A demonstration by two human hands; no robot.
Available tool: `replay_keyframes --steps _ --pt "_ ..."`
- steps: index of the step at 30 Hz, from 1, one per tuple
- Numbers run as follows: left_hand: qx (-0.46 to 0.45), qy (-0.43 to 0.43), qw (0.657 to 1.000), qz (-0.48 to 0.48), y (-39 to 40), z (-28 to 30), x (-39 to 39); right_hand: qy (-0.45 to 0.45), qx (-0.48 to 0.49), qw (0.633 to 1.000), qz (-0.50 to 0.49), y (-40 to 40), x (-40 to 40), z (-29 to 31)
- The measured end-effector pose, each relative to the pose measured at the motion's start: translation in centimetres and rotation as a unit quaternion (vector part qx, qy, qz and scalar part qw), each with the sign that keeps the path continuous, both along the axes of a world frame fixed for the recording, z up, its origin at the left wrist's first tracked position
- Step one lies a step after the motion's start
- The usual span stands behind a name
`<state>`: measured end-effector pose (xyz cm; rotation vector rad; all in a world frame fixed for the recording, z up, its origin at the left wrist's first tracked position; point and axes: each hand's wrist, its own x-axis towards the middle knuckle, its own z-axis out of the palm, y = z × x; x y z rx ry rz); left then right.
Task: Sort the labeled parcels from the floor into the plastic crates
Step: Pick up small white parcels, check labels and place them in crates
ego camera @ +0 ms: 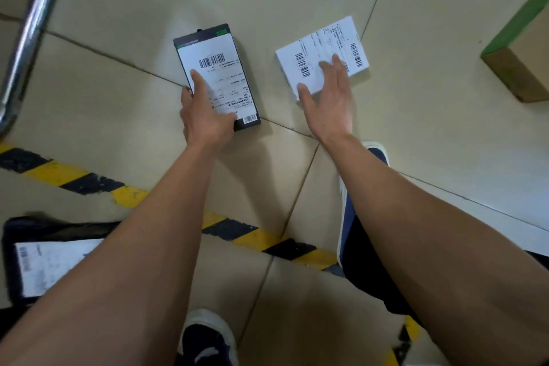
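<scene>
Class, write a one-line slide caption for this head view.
Left hand grips a black parcel; right hand reaches over a white parcel.

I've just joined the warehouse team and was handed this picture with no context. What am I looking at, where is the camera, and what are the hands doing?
There is no machine here: a person wears a wide-angle camera on the head, looking down at their own bare arms and the tiled floor. The left hand grips a black flat parcel with a white shipping label. The right hand reaches with straight fingers over a white labeled parcel and holds nothing. Another labeled dark parcel lies at the lower left, and a brown box with a green top sits at the right. Yellow-black hazard tape crosses the floor. No crates are in view.
</scene>
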<state>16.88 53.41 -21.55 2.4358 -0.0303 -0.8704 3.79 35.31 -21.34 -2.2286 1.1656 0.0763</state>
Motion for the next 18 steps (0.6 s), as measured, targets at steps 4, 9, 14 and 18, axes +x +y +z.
replay_keyframes --steps 4,9,14,18 --pt "-0.006 0.018 1.000 -0.003 -0.1 0.1 0.2 0.104 -0.044 0.990 0.082 0.4 1.1 -0.6" --pt "0.033 -0.028 0.998 -0.041 -0.3 1.1 -0.3 0.060 -0.039 0.990 0.119 -1.1 -0.4 -0.8" --pt "0.017 -0.109 0.992 -0.060 -0.2 1.5 -1.8 -0.033 -0.030 0.999 -0.025 0.2 -0.6 -0.3" --pt "0.062 -0.104 0.989 -0.090 -0.2 1.1 -3.7 0.100 -0.030 0.994 0.030 2.2 0.8 -0.4"
